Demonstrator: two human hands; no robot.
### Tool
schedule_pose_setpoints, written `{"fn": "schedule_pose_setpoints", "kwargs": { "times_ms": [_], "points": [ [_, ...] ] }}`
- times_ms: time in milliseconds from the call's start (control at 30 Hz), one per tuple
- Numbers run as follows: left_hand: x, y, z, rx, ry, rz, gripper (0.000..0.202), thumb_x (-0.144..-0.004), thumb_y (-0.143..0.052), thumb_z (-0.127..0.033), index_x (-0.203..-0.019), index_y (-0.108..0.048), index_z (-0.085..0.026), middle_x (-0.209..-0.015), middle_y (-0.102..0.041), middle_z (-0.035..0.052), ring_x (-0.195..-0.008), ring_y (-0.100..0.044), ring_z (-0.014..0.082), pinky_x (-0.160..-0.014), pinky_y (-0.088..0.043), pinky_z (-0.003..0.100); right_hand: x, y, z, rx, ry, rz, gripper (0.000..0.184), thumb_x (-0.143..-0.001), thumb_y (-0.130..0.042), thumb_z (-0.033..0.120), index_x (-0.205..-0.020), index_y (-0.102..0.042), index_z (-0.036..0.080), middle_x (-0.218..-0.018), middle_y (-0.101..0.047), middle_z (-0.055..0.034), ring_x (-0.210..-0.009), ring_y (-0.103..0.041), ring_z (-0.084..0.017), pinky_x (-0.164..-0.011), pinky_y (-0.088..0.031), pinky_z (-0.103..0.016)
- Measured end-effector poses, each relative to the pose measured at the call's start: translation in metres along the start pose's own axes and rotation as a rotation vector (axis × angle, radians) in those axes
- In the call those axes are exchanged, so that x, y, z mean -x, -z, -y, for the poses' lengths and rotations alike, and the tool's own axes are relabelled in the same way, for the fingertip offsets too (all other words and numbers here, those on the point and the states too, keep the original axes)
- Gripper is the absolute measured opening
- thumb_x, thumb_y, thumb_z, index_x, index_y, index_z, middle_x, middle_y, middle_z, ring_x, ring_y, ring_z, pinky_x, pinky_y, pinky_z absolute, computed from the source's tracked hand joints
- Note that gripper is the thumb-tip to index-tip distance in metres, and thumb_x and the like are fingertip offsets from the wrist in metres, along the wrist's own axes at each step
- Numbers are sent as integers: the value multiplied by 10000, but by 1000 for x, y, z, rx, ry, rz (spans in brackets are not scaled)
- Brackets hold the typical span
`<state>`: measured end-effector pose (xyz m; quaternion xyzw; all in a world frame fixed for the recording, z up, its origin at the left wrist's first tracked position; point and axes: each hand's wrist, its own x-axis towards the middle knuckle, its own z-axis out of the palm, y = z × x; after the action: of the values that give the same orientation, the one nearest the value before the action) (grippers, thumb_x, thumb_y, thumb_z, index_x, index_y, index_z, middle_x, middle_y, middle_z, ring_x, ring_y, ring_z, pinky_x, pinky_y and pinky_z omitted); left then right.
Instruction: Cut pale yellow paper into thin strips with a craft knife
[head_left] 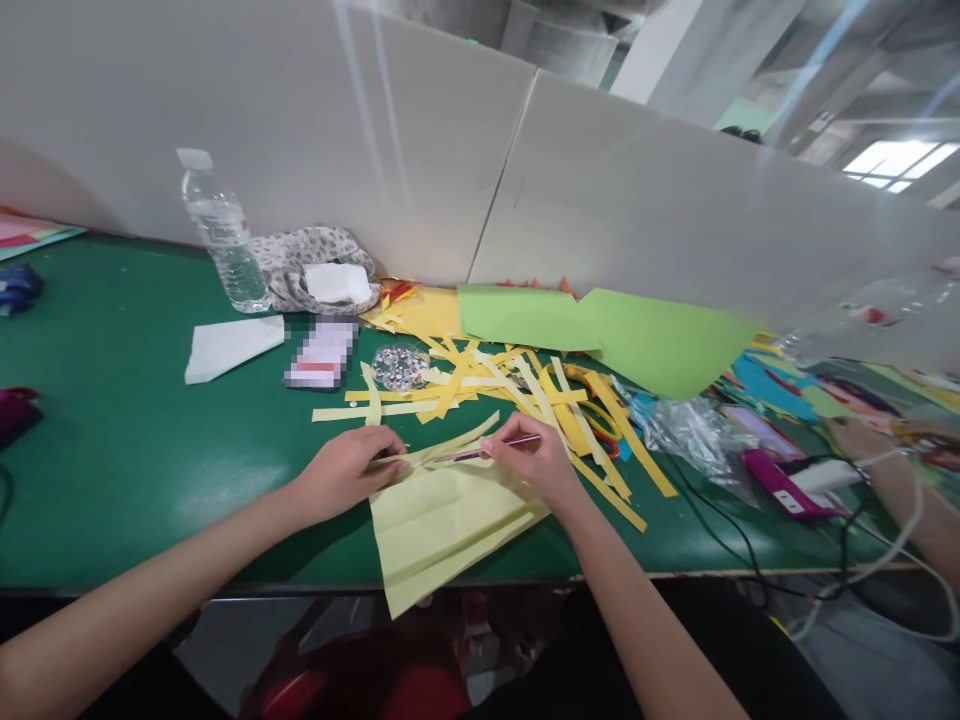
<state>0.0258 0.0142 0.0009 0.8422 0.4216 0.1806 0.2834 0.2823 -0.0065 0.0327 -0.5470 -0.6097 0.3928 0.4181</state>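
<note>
A pale yellow sheet of paper [450, 510] with fold lines lies at the table's front edge, its lower corner hanging over. My left hand [349, 470] is closed on the sheet's upper left edge, thumb and fingers pinched together. In my right hand [532, 455] is a slim, dark pinkish pen-like tool [517, 440], gripped like a pencil. Its narrow tip points left and rests at the paper's upper edge; I cannot make out its exact kind. A narrow pale strip [469, 435] curls up along that edge between my hands.
Yellow paper strips [517, 385] are strewn behind my hands, with scissors [604, 425] among them. Further back are a dish of small gems [400, 368], a phone [324, 352], a water bottle [225, 235] and green paper [637, 335]. Cables and another person's arm [900, 480] are at right.
</note>
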Motion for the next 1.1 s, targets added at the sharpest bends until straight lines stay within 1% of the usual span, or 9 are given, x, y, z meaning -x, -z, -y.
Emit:
{"fn": "schedule_pose_setpoints", "kwargs": {
  "times_ms": [133,267,500,633,767,833,900,1000,1100],
  "points": [
    [-1,0,0,-4,5,7,225,-911,-459,-375,-913,-599,-199,-906,-643,30,-806,-571,174,-657,-380,259,1,2,-3,-21,-17,-52,284,-671,-760,410,-596,-572,212,-592,-661,-10,-603,-628,-175,-605,-487,-297],
    [0,-1,3,-2,-31,18,254,-924,-446,-382,-992,-625,-214,-946,-646,33,-884,-582,187,-703,-397,268,1,1,-6,-20,-14,-35,288,-672,-765,416,-611,-573,210,-596,-643,-4,-613,-619,-171,-608,-480,-292],
    [0,-1,5,11,-53,3,244,-930,-445,-374,-966,-623,-211,-967,-646,29,-910,-592,184,-733,-413,267,2,-1,-4,-37,-3,-19,302,-651,-776,436,-617,-582,208,-610,-644,-7,-614,-604,-170,-601,-469,-294],
    [0,-2,5,23,-36,-16,219,-921,-449,-357,-965,-603,-207,-965,-650,27,-884,-593,178,-728,-417,266,2,-2,-5,-73,-4,-10,298,-641,-791,423,-619,-586,208,-622,-656,-9,-621,-609,-168,-614,-474,-297],
    [0,-2,3,-15,-10,-33,232,-892,-488,-403,-886,-605,-203,-858,-635,19,-763,-577,168,-625,-389,255,2,-3,-8,-103,19,6,275,-670,-779,406,-636,-597,203,-619,-638,6,-619,-609,-157,-626,-484,-297],
    [0,-1,1,-28,-5,-35,255,-887,-488,-423,-863,-609,-200,-821,-627,18,-725,-567,163,-596,-373,251,2,-4,-8,-107,25,18,267,-677,-778,401,-647,-602,202,-627,-637,9,-626,-613,-158,-633,-490,-301],
    [0,-1,0,-24,-8,-28,263,-897,-470,-416,-876,-617,-199,-844,-636,25,-746,-576,164,-613,-383,250,2,-4,-8,-108,22,18,264,-681,-777,398,-647,-602,203,-628,-638,10,-628,-616,-159,-637,-494,-305],
    [-1,1,-1,-18,-1,-11,268,-905,-453,-403,-899,-630,-202,-894,-655,34,-798,-594,172,-652,-400,254,3,-4,-6,-110,9,-17,286,-669,-780,409,-617,-586,206,-607,-633,8,-615,-611,-165,-627,-492,-315],
    [-3,4,-3,-28,43,16,286,-891,-461,-434,-888,-644,-214,-887,-667,26,-792,-603,180,-638,-400,253,4,-4,-4,-94,-3,-36,302,-653,-784,421,-595,-576,210,-587,-627,7,-596,-599,-169,-603,-483,-316]
  ]
}}
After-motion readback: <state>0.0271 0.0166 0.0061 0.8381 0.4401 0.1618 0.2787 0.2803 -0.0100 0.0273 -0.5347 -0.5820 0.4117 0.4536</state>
